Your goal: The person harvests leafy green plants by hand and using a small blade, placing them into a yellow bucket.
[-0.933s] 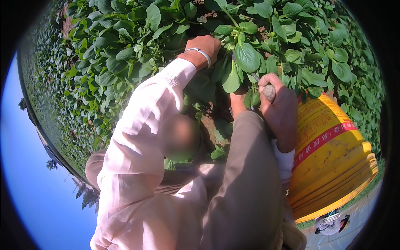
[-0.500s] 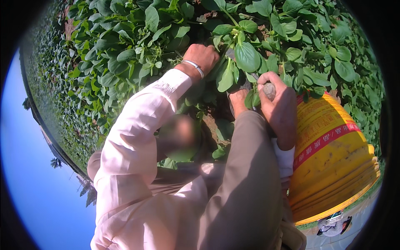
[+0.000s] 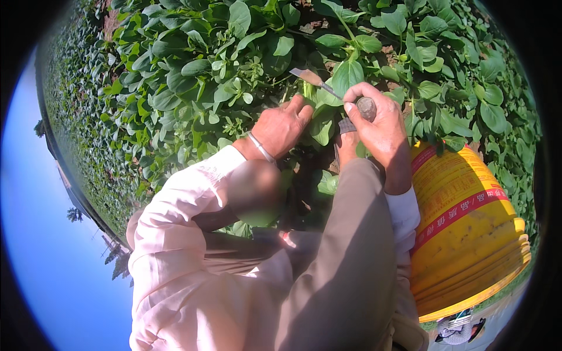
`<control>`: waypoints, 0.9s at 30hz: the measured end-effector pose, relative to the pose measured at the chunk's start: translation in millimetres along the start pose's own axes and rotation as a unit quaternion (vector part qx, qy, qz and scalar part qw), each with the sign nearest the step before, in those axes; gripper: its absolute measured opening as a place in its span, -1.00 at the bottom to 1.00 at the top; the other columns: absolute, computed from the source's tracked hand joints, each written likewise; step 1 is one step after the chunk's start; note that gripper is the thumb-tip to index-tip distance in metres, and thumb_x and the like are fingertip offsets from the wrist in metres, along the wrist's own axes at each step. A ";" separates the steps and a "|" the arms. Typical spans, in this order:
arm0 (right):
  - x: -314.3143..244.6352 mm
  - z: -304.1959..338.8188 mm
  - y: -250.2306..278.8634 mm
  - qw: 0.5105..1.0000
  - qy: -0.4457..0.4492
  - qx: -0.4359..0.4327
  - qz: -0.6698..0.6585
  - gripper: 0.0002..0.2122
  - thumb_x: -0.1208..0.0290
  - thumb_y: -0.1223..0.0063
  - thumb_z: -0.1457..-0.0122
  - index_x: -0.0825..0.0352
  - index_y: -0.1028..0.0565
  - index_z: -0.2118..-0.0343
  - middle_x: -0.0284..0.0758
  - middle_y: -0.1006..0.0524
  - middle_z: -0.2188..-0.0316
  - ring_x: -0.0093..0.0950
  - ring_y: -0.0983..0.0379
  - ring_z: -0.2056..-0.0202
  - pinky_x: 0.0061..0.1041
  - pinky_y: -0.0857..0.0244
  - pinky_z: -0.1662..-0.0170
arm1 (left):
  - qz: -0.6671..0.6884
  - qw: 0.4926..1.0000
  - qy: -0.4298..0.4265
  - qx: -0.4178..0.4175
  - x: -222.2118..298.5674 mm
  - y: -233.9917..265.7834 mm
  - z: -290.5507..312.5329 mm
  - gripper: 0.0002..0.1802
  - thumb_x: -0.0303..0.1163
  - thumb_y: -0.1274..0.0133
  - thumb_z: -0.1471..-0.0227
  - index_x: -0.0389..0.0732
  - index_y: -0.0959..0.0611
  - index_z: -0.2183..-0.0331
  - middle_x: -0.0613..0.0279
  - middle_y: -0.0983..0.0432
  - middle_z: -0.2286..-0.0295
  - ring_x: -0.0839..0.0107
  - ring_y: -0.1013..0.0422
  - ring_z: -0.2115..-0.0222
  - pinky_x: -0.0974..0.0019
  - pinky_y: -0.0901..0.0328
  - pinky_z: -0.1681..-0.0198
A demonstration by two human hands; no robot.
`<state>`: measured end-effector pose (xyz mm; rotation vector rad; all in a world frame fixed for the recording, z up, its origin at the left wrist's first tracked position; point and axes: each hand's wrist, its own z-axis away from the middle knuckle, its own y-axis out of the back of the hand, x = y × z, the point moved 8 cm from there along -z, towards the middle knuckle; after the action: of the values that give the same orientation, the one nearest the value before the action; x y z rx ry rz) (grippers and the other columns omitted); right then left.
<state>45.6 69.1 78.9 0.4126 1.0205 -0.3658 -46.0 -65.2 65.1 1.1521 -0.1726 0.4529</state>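
My right hand (image 3: 380, 126) is closed round the rounded wooden handle (image 3: 367, 109) of a small hand spade. Its thin metal shank points up and to the left, ending in a flat, soil-browned blade (image 3: 307, 76) that lies clear above the leaves. My left hand (image 3: 281, 128) is closed low at a leafy green plant (image 3: 322, 126), its fingertips at the pale stalks beside the blade. Broad leaves hide part of the plant's base and what lies under that hand.
Dense rows of leafy greens (image 3: 170, 76) surround me. To my right lies a yellow bucket (image 3: 462, 234) with a red band, beside my bent knee (image 3: 351, 234). A dark-shod foot (image 3: 346, 131) rests among the plants. A blurred patch (image 3: 254, 187) covers something under my left arm.
The spade's blade has come up out of the leaves into view, and my right hand has shifted slightly up and left. My left hand has drawn back toward me at the plant.
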 end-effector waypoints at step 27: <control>-2.2 26.1 -2.9 0.989 0.010 0.012 0.146 -0.84 0.53 -0.05 0.09 0.22 -0.41 0.40 -0.15 -0.40 0.66 -0.04 -0.37 0.51 -0.16 -0.23 0.41 | -0.030 0.914 0.362 -0.179 -144.5 -52.2 -51.8 -0.49 -0.02 0.07 -0.01 -0.18 -0.60 0.13 -0.06 -0.49 0.12 -0.02 -0.42 0.09 0.04 -0.31 0.03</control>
<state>62.5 54.0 92.4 0.5794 0.9596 -0.1118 -158.2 -72.3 -51.7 0.5725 0.4130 0.7324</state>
